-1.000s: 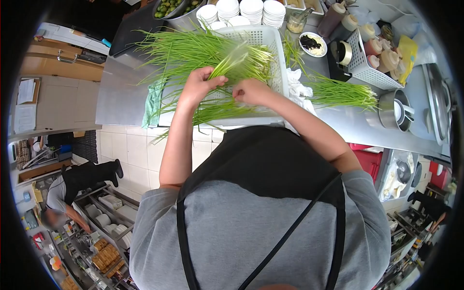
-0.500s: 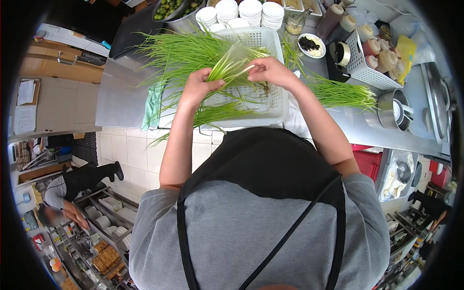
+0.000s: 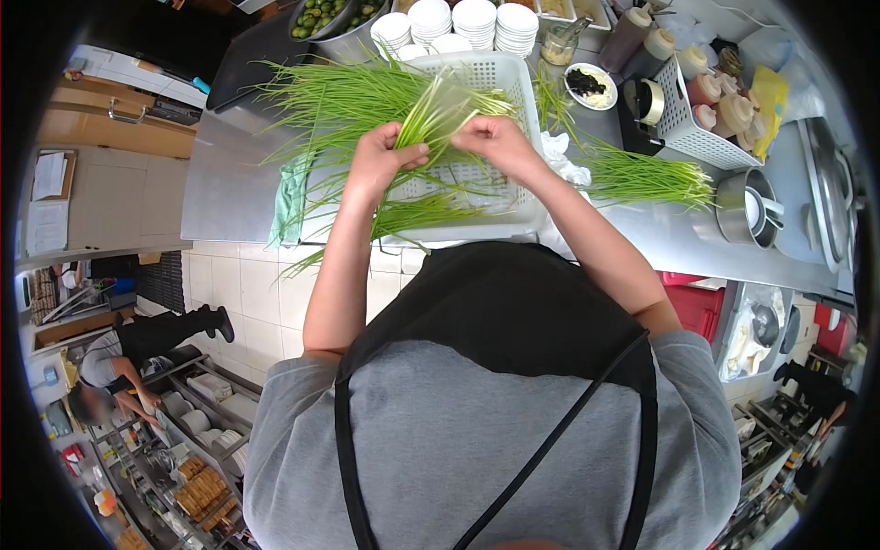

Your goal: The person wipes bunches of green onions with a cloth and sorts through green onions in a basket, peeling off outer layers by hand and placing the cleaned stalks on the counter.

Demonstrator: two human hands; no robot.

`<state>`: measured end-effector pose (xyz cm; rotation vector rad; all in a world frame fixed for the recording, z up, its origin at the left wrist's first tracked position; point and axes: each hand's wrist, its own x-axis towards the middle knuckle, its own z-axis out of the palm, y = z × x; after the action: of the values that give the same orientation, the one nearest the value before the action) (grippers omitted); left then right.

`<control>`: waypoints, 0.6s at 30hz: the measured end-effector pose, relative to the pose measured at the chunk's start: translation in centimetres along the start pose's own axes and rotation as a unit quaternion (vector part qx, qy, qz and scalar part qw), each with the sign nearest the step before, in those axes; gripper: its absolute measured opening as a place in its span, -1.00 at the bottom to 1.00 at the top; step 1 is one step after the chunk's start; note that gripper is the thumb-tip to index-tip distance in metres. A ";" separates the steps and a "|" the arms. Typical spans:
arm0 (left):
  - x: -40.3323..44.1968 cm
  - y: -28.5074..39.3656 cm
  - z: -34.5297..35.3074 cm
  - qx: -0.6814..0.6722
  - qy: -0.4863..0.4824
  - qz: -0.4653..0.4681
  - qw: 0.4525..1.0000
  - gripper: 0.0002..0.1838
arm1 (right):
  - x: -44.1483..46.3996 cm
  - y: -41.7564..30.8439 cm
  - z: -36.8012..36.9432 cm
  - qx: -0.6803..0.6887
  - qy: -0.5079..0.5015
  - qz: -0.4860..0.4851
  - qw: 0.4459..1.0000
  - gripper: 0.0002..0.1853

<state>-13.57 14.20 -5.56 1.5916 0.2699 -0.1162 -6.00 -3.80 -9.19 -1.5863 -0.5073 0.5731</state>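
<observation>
My left hand (image 3: 383, 161) is closed round a bunch of thin green stalks (image 3: 423, 121) whose pale ends point up and to the right. Beside it, my right hand (image 3: 495, 145) is pinched near the pale end of a stalk at the bunch's edge; what lies between its fingertips is too small to tell. Both hands are over a white perforated basket (image 3: 530, 110). Loose green stalks (image 3: 321, 92) fill the basket's left and upper part and spill past its left side. More stalks (image 3: 412, 215) lie along its near side.
A second bundle of stalks (image 3: 655, 179) and crumpled white paper (image 3: 564, 160) lie right of the basket. White cups (image 3: 454, 16), a small bowl (image 3: 592, 86), sauce bottles (image 3: 733, 115) and metal pots (image 3: 747, 206) stand around. Another person (image 3: 115, 362) is at lower left.
My right hand moved up from the basket's middle to the stalk ends, then slightly left and down. My left hand kept its bunch. The other person's arms moved.
</observation>
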 end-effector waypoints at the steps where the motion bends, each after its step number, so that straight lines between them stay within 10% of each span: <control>1: 0.0 0.1 0.0 0.000 0.007 -0.006 1.000 -0.83 | 0.0 0.0 -0.1 -0.036 -0.006 -0.006 0.999 -0.87; 18: 0.3 -0.3 -0.3 0.011 -0.005 0.004 1.000 -0.83 | 0.2 0.5 -0.6 0.018 -0.006 0.022 1.000 -0.84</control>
<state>-13.37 14.50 -5.86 1.6129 0.2562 -0.1208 -5.49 -4.18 -9.69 -1.5643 -0.4698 0.6223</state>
